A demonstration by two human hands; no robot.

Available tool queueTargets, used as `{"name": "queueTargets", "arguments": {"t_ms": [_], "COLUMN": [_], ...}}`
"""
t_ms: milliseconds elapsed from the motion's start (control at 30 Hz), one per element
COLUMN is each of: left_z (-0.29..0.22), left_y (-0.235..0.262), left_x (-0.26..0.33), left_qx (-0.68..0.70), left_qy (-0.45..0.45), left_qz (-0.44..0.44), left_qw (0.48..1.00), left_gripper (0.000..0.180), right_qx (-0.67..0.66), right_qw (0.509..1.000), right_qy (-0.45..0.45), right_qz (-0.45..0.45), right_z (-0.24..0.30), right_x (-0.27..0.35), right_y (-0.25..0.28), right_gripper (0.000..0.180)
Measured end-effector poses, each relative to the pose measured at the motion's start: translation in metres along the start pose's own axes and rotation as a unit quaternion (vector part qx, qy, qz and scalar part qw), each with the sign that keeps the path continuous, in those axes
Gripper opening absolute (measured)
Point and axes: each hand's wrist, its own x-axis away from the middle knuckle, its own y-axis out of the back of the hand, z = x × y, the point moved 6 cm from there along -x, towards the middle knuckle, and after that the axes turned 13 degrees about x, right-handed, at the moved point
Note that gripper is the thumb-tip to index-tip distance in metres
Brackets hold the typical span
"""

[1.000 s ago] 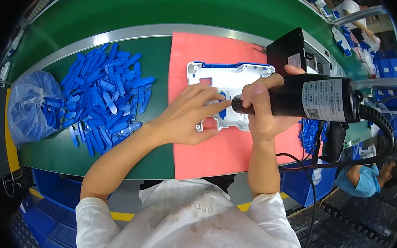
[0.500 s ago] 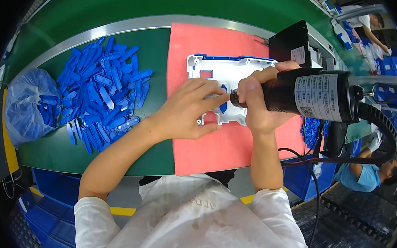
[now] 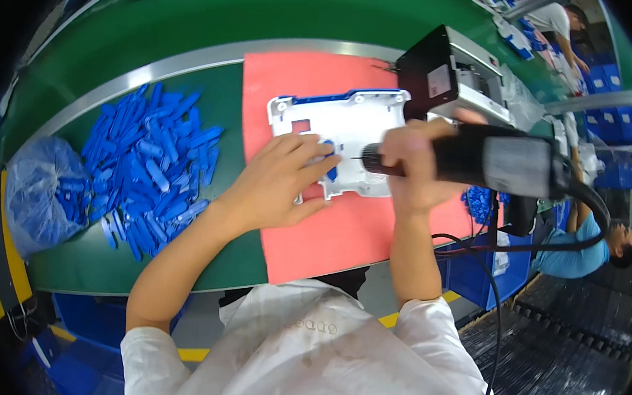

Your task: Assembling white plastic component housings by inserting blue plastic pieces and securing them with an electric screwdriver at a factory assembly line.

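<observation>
A white plastic shell (image 3: pixel 370 120) with a blue far edge lies, inner side up, on the pink mat (image 3: pixel 327 250). My left hand (image 3: pixel 276 179) grips its left part, thumb by the near edge and fingers reaching over it. Beside those fingertips sits a narrow blue plastic piece (image 3: pixel 331 170) inside the shell, partly covered. My right hand (image 3: pixel 413 164) is closed around a black electric screwdriver (image 3: pixel 456 156), held nearly level and smeared by motion. Its thin bit points left over the shell, a little apart from the blue piece.
Many blue plastic pieces (image 3: pixel 148 162) lie heaped at left beside a clear plastic bag (image 3: pixel 38 190). A black-sided machine (image 3: pixel 444 74) stands at the far right of the mat, with small blue parts (image 3: pixel 481 204) nearer. The driver's cable (image 3: pixel 589 219) loops at right. Other people work beyond.
The screwdriver has drawn back to the right from the blue piece, and its bit now shows. My left hand stays on the shell. The whole view has shifted slightly.
</observation>
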Motion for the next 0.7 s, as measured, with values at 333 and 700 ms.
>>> {"name": "queueTargets", "arguments": {"t_ms": [333, 700], "left_z": [-0.002, 0.002], "left_y": [-0.003, 0.0], "left_x": [0.0, 0.005], "left_qx": [-0.053, -0.011], "left_qy": [-0.011, 0.01], "left_qz": [0.02, 0.021], "left_qw": [0.998, 1.0], "left_gripper": [0.053, 0.059], "right_qx": [0.102, 0.108], "right_qw": [0.967, 0.984], "right_qy": [0.113, 0.047], "right_qz": [-0.204, -0.134], "right_z": [0.034, 0.007], "right_x": [-0.062, -0.06], "right_y": [0.127, 0.118], "right_gripper": [0.05, 0.045]}}
